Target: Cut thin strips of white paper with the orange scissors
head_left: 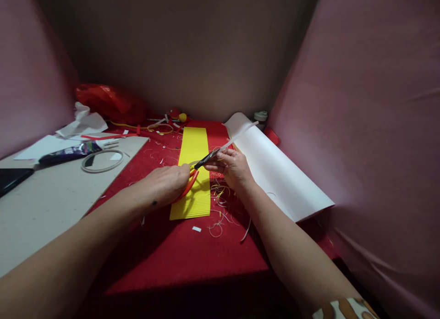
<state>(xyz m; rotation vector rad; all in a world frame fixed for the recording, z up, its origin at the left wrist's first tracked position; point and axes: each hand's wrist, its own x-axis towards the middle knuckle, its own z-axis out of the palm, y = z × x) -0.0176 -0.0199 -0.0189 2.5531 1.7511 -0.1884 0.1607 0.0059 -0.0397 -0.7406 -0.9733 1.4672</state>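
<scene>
My left hand [172,179] is closed around the orange-handled scissors [189,187], whose dark blades point to the upper right. Between the fingers of my right hand [235,167] is a narrow whitish strip [242,133], with its far end sticking up to the right. The blades reach the strip close to my right fingertips; whether they are cutting into it cannot be made out. Under both hands lies a ridged yellow sheet [194,142], long side running away from me.
Thin curled offcuts [220,193] litter the red cloth [182,259]. A big white paper roll [275,167] lies at the right. On the left are a pale board [41,218], a dark glue tube [70,153] and a coiled strip [102,170]. A red plastic bag [110,101] sits behind.
</scene>
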